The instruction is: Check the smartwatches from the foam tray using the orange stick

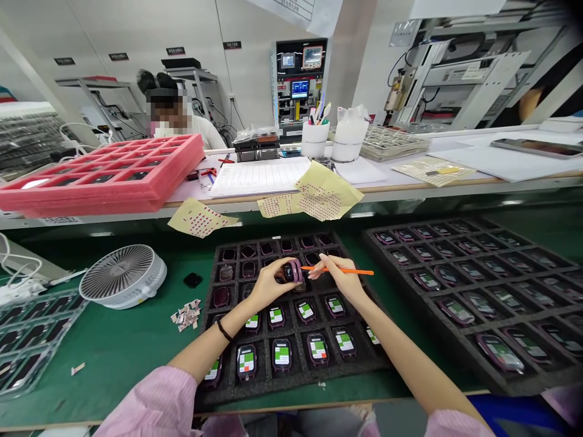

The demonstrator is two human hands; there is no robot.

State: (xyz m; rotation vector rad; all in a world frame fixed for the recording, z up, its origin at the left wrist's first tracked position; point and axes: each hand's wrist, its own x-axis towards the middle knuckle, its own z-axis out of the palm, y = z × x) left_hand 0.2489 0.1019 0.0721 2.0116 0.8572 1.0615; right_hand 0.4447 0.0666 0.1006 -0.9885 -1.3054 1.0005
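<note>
My left hand (273, 286) is shut on a pink children's smartwatch (292, 272), held face-up above a black foam tray (291, 388). My right hand (340, 278) pinches a thin orange pick (353, 271), whose tip reaches the watch's edge. Both hands are over the tray's middle rows. The near rows hold several watches with green-and-white screens, and the far rows hold several watches with dark screens. A second black foam tray (537, 370) of similar watches lies to my right.
On the green mat are a white desk fan (122, 276), a small pile of label strips (186, 314), and a transparent tray (31, 340). On the shelf beyond are a pink foam tray (98, 176) and yellow sticker sheets (314, 194). A co-worker (191, 127) sits further back.
</note>
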